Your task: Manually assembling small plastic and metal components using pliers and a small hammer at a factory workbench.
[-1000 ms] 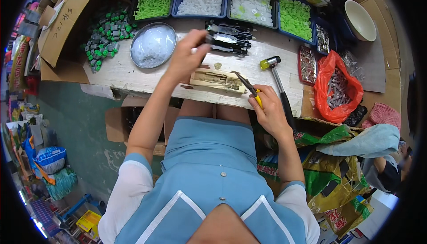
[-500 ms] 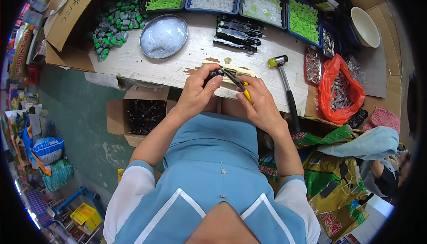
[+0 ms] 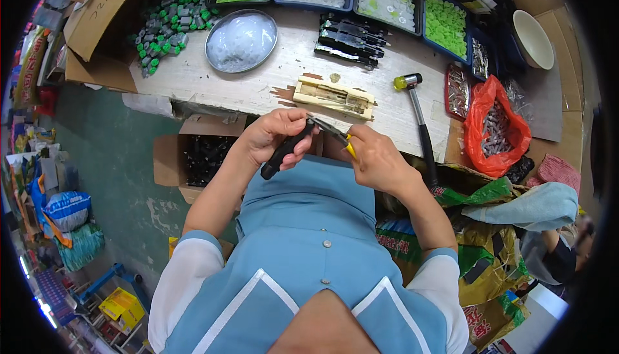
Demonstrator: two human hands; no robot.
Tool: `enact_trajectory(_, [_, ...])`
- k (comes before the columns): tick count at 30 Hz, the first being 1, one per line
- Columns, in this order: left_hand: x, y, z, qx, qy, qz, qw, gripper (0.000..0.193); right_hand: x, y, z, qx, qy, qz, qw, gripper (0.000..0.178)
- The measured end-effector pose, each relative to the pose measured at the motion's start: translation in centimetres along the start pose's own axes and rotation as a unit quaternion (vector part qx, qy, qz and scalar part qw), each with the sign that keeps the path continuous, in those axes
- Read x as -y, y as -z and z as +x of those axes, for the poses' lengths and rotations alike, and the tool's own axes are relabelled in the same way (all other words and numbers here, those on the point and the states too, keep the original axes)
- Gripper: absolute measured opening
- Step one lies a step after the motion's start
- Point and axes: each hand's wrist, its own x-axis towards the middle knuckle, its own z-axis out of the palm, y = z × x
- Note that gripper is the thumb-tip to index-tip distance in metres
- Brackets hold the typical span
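My left hand [image 3: 276, 136] grips a black handle-shaped plastic piece [image 3: 282, 155], slanted with its rounded end toward my body. In my right hand [image 3: 379, 159] is a pair of pliers with yellow grips [image 3: 350, 147], closed fist around them. The dark jaws of the pliers meet the upper end of the black piece; what they pinch there is too small to make out. Just beyond my hands, at the table's front edge, lies a cream block-like fixture [image 3: 316, 98] with a slot along it and small metal bits inside.
A mallet [image 3: 419, 118] lies right of the fixture. Behind it are stacked black parts [image 3: 348, 41], a round dish [image 3: 271, 43] of whitish pieces, green-capped parts [image 3: 169, 28] and trays of green and white pieces. A red bag [image 3: 472, 140] stands right; a carton [image 3: 169, 160] of black parts sits below left.
Both hands have drawn back toward my body, uncovering the cream fixture. The black piece now points down and left, and the pliers have come to its upper end.
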Motion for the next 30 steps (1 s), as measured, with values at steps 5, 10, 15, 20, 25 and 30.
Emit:
enact_trajectory(5, [0.7, 1.1, -3.9, -0.157, 0.031, 0.150, 0.976, 0.023, -0.5, -3.5, 0.5, -0.034, 0.089, -0.010, 0.995, 0.021])
enact_trajectory(10, [2.0, 4.5, -9.0, -0.417, 0.092, 0.835, 0.346, 0.032, -1.4, -2.2, 0.2, -0.078, 0.033, 0.037, 0.996, 0.023])
enact_trajectory(15, [-2.9, -0.1, -1.9, -0.290, -0.161, 0.727, 0.602, 0.021, -2.5, -1.2, -0.8, -0.119, 0.001, 0.039, 0.992, 0.021])
enact_trajectory(20, [-5.1, -1.3, 12.1, -0.229, -0.332, 0.869, 0.286, 0.030, -2.5, -0.4, -0.9, -0.145, -0.016, 0.031, 0.989, 0.020])
enact_trajectory(25, [-4.9, 0.5, 17.0, -0.181, -0.304, 0.890, 0.287, 0.025, -3.3, -0.3, -1.9, -0.143, -0.048, 0.031, 0.988, 0.020])
enact_trajectory(30, [-7.2, -0.5, 12.8, -0.221, -0.424, 0.721, 0.501, 0.021, -3.8, 0.3, -1.9, -0.165, -0.056, 0.044, 0.984, 0.019])
